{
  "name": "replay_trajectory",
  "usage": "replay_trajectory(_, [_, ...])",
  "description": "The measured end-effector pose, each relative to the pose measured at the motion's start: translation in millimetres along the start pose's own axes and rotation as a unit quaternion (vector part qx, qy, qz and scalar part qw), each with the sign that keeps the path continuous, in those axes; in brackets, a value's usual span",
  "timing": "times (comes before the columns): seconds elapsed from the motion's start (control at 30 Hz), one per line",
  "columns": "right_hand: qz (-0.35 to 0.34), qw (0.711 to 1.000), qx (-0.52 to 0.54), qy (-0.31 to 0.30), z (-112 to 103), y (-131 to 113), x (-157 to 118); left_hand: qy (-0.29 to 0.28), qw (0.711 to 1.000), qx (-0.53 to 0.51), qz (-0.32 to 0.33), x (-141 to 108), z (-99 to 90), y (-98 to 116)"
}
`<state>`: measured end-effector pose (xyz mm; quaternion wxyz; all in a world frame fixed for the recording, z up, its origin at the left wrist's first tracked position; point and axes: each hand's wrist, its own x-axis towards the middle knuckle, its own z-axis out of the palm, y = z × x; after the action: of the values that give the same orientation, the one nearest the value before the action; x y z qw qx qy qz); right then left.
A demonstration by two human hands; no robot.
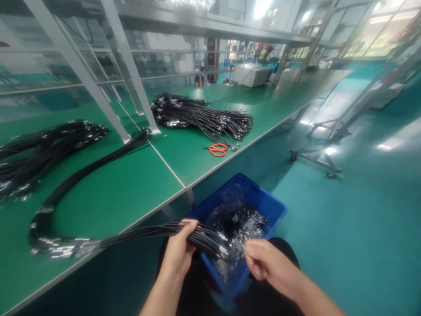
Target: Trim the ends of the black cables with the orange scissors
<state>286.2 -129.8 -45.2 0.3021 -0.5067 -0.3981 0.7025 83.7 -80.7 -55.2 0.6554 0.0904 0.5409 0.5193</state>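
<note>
My left hand [182,245] is wrapped round a bundle of black cables [141,232] near one end. Their silvery tips [222,251] fan out over a blue bin [278,210]. From my hand the bundle runs back to the left, bends on the green table and reaches a rack post. My right hand [263,260] is closed in a pinch just right of the cable tips, above the bin's near side. What its fingertips hold, if anything, is too blurred to make out. Inside the bin lies a heap of small clear and dark pieces [243,224].
On the green table [171,151] lie orange-handled scissors [217,149], a large pile of black cables [200,116] and another cable bundle [55,142] at the left. Rack posts [131,66] rise from the tabletop. A wheeled metal frame [324,164] stands on the floor at right.
</note>
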Motion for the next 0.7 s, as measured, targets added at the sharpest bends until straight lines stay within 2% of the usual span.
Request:
replay_trajectory(0.07, [-0.004,0.999,0.033,0.006,0,4,3,-0.020,1.000,0.005,-0.019,-3,-2.0,6])
replay_trajectory(0.17, [-0.013,0.999,0.046,0.003,14,5,8,-0.041,0.998,0.013,-0.038,-8,-5.7,9])
replay_trajectory(0.33, [-0.044,0.999,0.024,0.007,36,-1,14,-0.065,0.997,0.007,-0.030,-18,-7.7,-2])
replay_trajectory(0.53, [-0.019,0.998,0.054,0.009,32,7,17,-0.084,0.996,0.023,-0.020,-33,-4.5,-22])
replay_trajectory(0.7, [-0.012,0.996,0.090,-0.006,31,8,15,-0.091,0.994,0.051,-0.026,-34,-8.7,-18])
